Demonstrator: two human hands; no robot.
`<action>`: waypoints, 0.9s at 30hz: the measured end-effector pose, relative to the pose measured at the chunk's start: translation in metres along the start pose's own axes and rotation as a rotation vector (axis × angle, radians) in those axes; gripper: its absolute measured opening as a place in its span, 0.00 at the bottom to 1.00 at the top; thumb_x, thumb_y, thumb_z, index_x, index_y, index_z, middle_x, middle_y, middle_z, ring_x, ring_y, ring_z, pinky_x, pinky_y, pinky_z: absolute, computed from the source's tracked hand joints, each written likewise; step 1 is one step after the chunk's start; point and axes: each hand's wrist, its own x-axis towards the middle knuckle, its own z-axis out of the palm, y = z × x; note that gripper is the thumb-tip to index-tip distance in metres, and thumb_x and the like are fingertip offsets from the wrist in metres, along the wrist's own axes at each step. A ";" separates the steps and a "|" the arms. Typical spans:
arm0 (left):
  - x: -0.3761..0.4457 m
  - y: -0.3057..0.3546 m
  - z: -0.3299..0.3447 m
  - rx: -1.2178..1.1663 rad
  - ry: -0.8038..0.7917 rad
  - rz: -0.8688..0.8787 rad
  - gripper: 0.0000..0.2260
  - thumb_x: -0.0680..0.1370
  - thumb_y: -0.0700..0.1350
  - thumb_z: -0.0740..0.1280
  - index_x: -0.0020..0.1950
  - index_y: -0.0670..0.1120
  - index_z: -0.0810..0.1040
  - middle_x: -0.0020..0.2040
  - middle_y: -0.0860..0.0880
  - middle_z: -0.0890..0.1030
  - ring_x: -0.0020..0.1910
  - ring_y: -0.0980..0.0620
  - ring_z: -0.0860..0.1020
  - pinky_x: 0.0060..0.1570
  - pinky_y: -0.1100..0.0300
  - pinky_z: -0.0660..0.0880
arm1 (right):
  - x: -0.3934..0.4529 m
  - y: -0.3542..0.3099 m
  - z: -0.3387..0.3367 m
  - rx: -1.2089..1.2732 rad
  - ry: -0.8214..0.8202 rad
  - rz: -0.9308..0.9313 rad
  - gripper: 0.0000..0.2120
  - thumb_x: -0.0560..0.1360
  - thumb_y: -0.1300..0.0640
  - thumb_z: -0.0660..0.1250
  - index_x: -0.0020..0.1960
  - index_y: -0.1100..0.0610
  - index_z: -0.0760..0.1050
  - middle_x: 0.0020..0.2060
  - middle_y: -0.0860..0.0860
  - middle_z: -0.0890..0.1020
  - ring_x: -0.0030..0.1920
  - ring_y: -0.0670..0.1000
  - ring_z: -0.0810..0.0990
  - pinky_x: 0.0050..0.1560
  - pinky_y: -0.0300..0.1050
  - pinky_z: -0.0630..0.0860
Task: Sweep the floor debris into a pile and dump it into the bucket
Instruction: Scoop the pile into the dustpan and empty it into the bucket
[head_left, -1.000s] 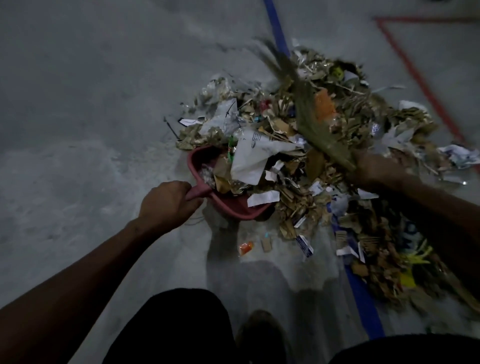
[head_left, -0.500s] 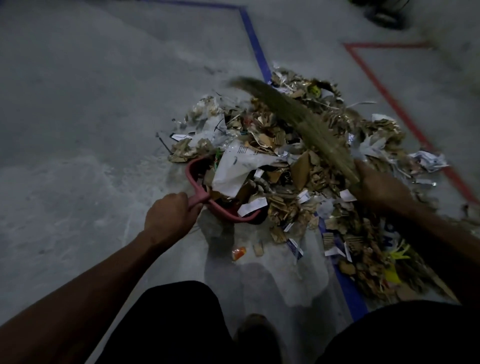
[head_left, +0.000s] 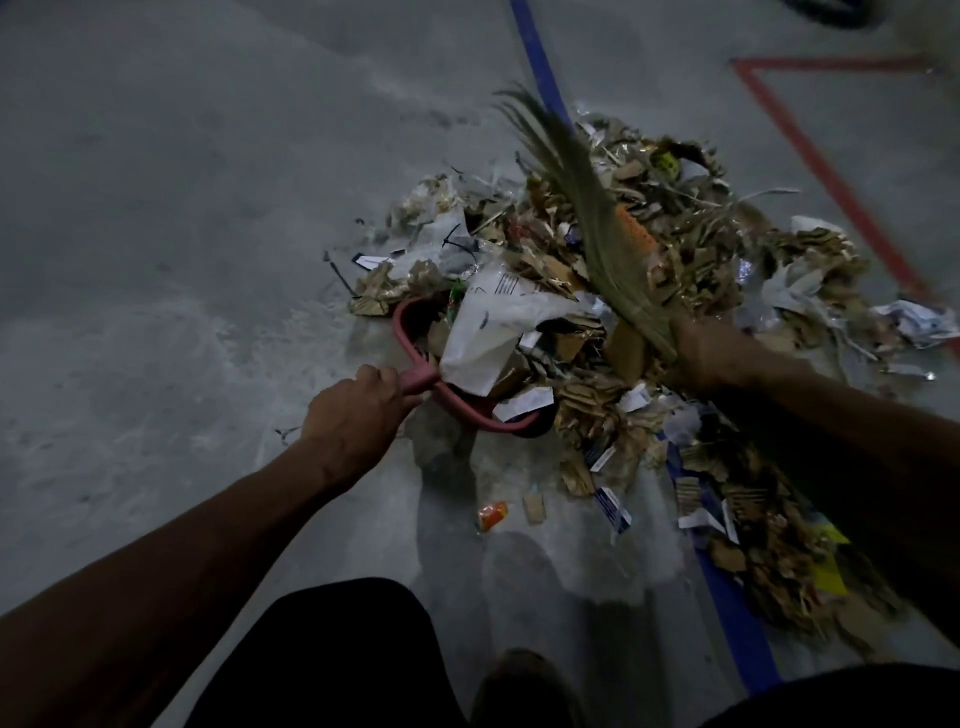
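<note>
One pink dustpan (head_left: 415, 338), one grass broom (head_left: 587, 218) and one broad debris pile (head_left: 675, 270) lie in view on the grey floor (head_left: 182, 208), with two hands at work. The left hand (head_left: 353, 421) is curled tightly round the dustpan's handle, just at the near-left edge of the pile; the pan's open side faces into the pile and is already loaded with scraps, among them a large white paper sheet (head_left: 488, 332) draped over its rim. The right hand (head_left: 706, 358) grips the broom at the bound base of its bristles, over the middle of the pile; the bristles fan up and away toward the pile's far side, blurred. The pile is torn cardboard, paper slips and wrappers. Two stray bits sit apart on its near side: one small orange wrapper (head_left: 491, 515) and one cardboard chip (head_left: 534, 508) just beside it. One blue floor line (head_left: 540, 67) runs under the pile from far to near, and one red line (head_left: 831, 171) angles past the pile's right side. A dark shoe (head_left: 524, 691) shows near the bottom edge.
</note>
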 end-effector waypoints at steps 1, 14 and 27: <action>0.003 0.003 -0.001 -0.010 -0.002 0.000 0.23 0.81 0.61 0.51 0.56 0.42 0.71 0.51 0.42 0.77 0.43 0.42 0.79 0.32 0.55 0.65 | -0.002 -0.001 0.002 0.001 -0.017 -0.010 0.21 0.73 0.55 0.72 0.60 0.61 0.68 0.48 0.60 0.78 0.42 0.57 0.75 0.41 0.46 0.69; 0.031 0.030 -0.003 -0.191 0.014 0.000 0.21 0.81 0.58 0.55 0.57 0.41 0.73 0.52 0.40 0.78 0.47 0.40 0.78 0.36 0.56 0.65 | -0.048 -0.030 0.013 -0.007 -0.027 -0.087 0.26 0.75 0.52 0.69 0.67 0.61 0.64 0.46 0.58 0.79 0.41 0.57 0.76 0.39 0.48 0.72; 0.017 0.002 -0.007 -0.974 -0.213 -0.544 0.23 0.71 0.60 0.72 0.33 0.40 0.78 0.30 0.44 0.80 0.22 0.53 0.73 0.22 0.64 0.66 | -0.042 -0.012 -0.049 0.178 0.275 0.000 0.23 0.75 0.55 0.69 0.68 0.54 0.68 0.41 0.58 0.79 0.34 0.55 0.75 0.34 0.42 0.67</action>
